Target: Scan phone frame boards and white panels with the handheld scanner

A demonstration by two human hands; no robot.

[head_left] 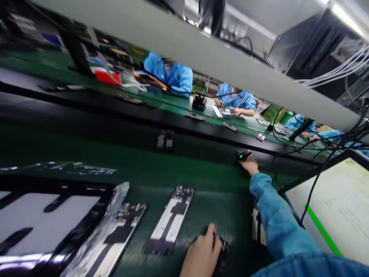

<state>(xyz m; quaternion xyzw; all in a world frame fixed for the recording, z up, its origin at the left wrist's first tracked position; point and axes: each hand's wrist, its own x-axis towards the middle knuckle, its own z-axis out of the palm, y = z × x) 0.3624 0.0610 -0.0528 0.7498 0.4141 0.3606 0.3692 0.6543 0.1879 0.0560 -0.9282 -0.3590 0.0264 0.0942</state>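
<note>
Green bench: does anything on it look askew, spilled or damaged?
Crumpled clear plastic bunches along the right side of the black tray beside an electronic part, looking untidy. No spill shows; blur could hide damage.

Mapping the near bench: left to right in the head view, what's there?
Black-edged tray → plastic-wrapped-side assembly → separate black-and-white assembly → left hand → right hand → lit screen. Items overlapped by the hands or sleeve left out.
</note>
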